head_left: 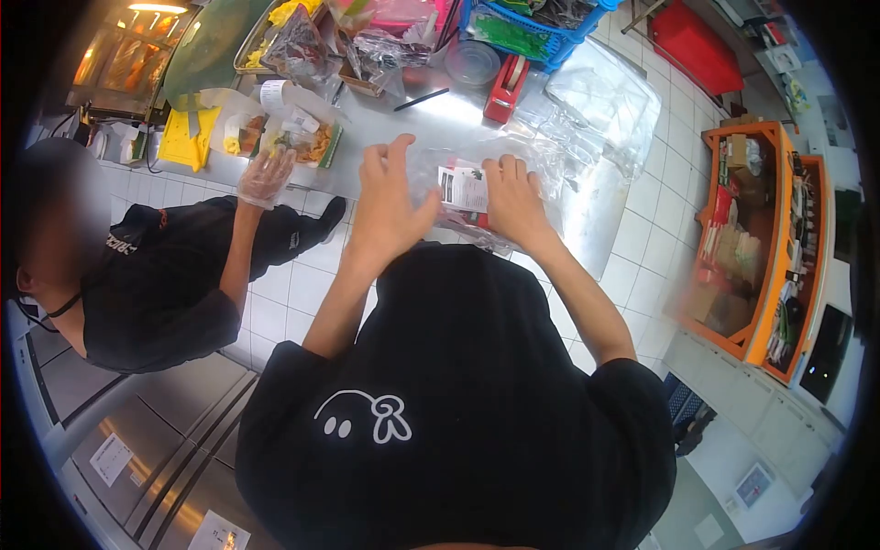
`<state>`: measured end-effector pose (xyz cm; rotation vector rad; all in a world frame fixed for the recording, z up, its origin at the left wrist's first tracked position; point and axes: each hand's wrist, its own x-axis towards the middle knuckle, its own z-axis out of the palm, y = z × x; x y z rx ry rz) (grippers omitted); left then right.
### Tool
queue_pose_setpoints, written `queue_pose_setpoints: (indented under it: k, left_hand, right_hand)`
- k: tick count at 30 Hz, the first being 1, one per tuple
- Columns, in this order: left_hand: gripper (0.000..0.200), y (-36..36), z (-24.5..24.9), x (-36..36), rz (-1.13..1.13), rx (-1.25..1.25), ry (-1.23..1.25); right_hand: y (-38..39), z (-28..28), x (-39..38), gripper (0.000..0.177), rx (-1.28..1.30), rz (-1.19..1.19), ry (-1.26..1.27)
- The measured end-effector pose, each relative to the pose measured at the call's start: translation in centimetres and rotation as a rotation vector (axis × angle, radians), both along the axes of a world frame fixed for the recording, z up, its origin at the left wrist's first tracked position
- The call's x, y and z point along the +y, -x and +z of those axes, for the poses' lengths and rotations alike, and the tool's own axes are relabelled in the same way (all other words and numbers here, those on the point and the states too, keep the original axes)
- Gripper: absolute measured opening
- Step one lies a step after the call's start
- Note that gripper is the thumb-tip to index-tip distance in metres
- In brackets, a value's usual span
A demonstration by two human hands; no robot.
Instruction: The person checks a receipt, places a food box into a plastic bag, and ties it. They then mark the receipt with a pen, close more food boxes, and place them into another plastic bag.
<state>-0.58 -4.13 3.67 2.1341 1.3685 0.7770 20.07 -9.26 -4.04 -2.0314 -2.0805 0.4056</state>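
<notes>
Lying on the steel counter [458, 112], a clear bag [463, 188] is pressed under the right hand [513, 202], apparently to keep it flat; whether it is gripped cannot be told. The left hand [390, 197] is held open, fingers spread, at the bag's edge. A co-worker's gloved hand [266, 176] is noted well apart.

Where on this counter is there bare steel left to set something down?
One bare strip of counter lies between the black pen, the co-worker's food packs and the left hand. Right of the red tape dispenser, clear bags cover everything; the back row is crowded.
</notes>
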Motion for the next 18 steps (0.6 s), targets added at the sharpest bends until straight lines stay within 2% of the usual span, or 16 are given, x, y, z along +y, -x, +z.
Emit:
queue_pose_setpoints:
  k: [1, 2, 4, 8, 10, 11, 13, 14, 16, 18]
  left_hand:
    - [0.045, -0.1, -0.3, -0.4, 0.046, 0.152, -0.163]
    - [0.045, 0.5, -0.8, -0.1, 0.052, 0.152, -0.163]
    - [0.057, 1.7, -1.6, 0.7, -0.041, 0.109, 0.551]
    - [0.057, 1.7, -0.5, 0.7, -0.056, -0.065, 0.454]
    - [0.056, 0.7, -1.2, 0.3, -0.167, -0.705, 0.536]
    - [0.056, 0.3, -1.2, 0.0, -0.168, -0.703, 0.535]
    - [0.057, -1.0, 0.2, -0.9, -0.186, -0.963, 0.691]
    - [0.057, -1.4, 0.0, -1.1, -0.19, -0.959, 0.694]
    - [0.06, -1.9, -0.5, -1.6, -0.192, -1.002, 0.655]
    - [0.06, -1.7, -1.3, -1.3, -0.237, -0.909, 0.637]
  right_hand:
    - [0.2, 0.2, -0.1, 0.043, 0.031, 0.07, -0.097]
    - [0.1, -0.8, -0.1, 0.043, 0.031, 0.077, -0.097]
    - [-0.1, -3.9, -0.5, 0.051, 0.2, 0.555, -0.171]
    - [0.7, -5.4, -0.6, 0.055, 0.055, 0.512, -0.147]
    - [1.5, -4.5, 0.4, 0.054, -0.076, 0.498, 0.065]
    - [1.8, -4.2, 1.0, 0.054, -0.075, 0.497, 0.063]
    - [2.4, -3.4, 2.2, 0.051, -0.131, 0.471, 0.235]
    - [2.8, -2.8, 2.9, 0.051, -0.128, 0.466, 0.236]
    - [3.4, -1.1, 4.2, 0.049, -0.12, 0.515, 0.537]
    - [3.8, -4.6, 4.9, 0.048, -0.159, 0.506, 0.437]
